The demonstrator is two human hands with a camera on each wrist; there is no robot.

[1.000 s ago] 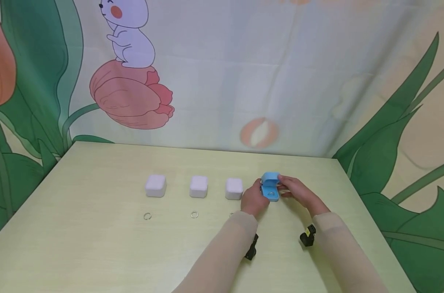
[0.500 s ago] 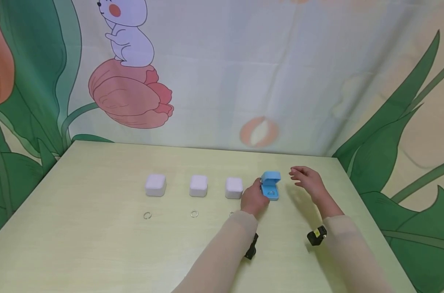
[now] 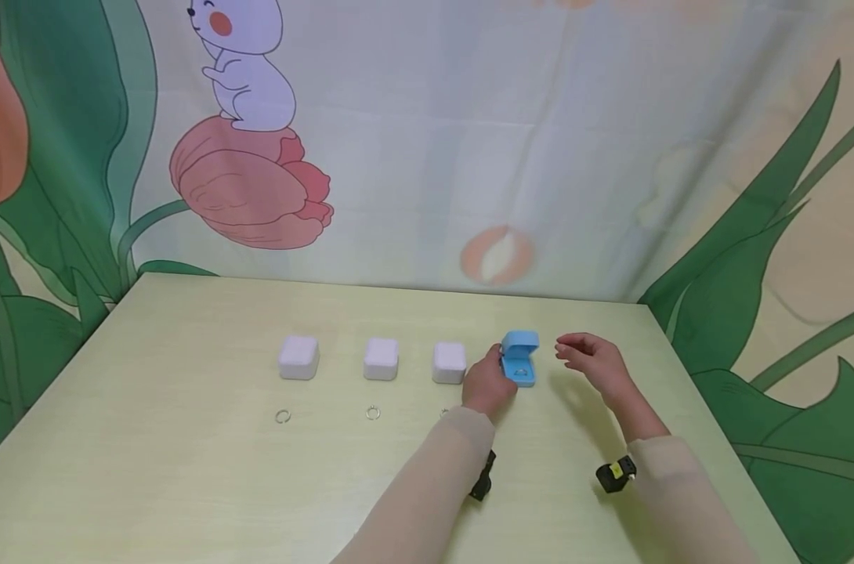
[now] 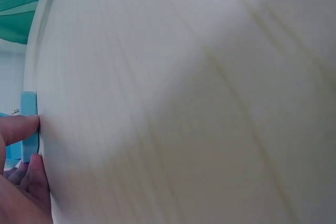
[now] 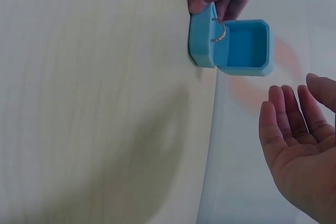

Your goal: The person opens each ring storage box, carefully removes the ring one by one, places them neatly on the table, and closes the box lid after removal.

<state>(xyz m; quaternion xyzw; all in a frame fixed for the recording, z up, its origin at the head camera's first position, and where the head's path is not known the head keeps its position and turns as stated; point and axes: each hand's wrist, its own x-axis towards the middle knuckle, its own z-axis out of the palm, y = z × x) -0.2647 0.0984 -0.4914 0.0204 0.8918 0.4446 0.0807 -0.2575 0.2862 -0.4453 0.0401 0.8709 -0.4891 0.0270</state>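
A light-blue ring box [image 3: 520,341] stands with its lid raised on the table's right side. My left hand [image 3: 488,384] grips its base from the left, thumb in front; the left wrist view shows the thumb and fingers about the blue base [image 4: 30,103]. Inside, a ring [image 5: 222,36] stands upright in the slot, as the right wrist view shows. To the right of the box, my right hand [image 3: 596,364] is raised above the table, apart from it. Its fingers are loosely bent and hold nothing.
Three white boxes [image 3: 298,357] stand in a row left of the blue one. Loose rings [image 3: 283,422] lie in front of them, the rightmost partly hidden by my left sleeve. A printed curtain [image 3: 413,157] hangs behind the table's far edge.
My right hand has come off the blue box's lid and moved right, then dropped slightly. The left hand keeps its grip, and the box stays open in place.
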